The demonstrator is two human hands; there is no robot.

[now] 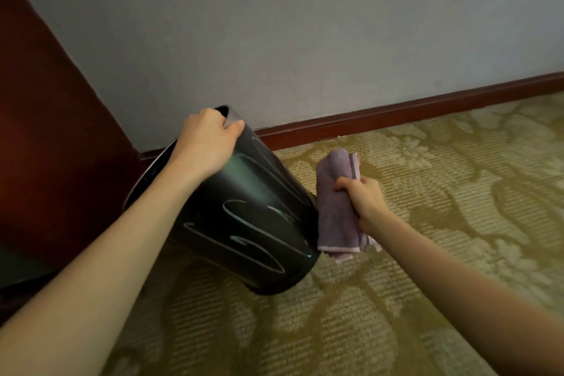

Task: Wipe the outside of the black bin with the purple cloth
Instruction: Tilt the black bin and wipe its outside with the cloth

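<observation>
With the round black plastic bin (244, 217) tipped over on its lower edge on the patterned olive carpet (427, 253), I've got the left hand (204, 143) clamped on its rim, thumb over the lip, fingers curled inside the opening. It sits just in front of the grey wall (305, 24), beside the dark red wooden panel (45, 131). Right hand (363, 201) is clenched around the folded purple microfibre cloth (332, 207), which lies against the bin's right side near the base, touching or as near as I can judge. Wet streaks show in looping tracks across the wall facing me, so I'd say we're mid-wipe. Next move, as I read it: press the cloth flat and drag it along that right flank, while the left hand rolls the bin round to bring up dry surface.
</observation>
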